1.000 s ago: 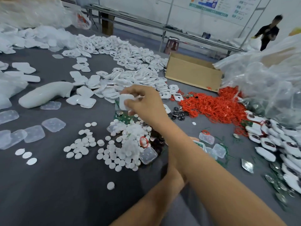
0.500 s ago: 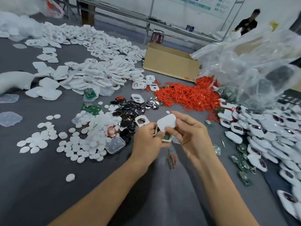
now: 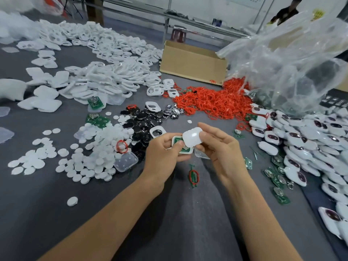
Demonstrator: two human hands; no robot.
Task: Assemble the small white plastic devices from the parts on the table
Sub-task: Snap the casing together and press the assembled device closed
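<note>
My left hand [image 3: 163, 149] grips a white shell half with a green circuit board [image 3: 178, 142] seated in it, held just above the table's middle. My right hand [image 3: 218, 147] pinches a plain white cover [image 3: 192, 137] between thumb and fingers, tilted over the right edge of that shell and overlapping it. White round discs [image 3: 90, 157] lie heaped to the left of my hands. Black and silver button cells [image 3: 143, 121] sit beyond them. Red rubber rings [image 3: 209, 102] form a pile further back. Assembled white devices [image 3: 310, 144] are stacked at the right.
A large heap of white shell frames [image 3: 105, 72] covers the far left of the grey table. A cardboard box [image 3: 192, 63] and a big clear plastic bag [image 3: 293, 59] stand at the back right. Loose green boards [image 3: 278, 178] lie right of my forearm. A person stands far behind.
My right hand came back from the far shell pile with the white cover and now holds it against the shell in my left hand. The camera view shifted right and down.
</note>
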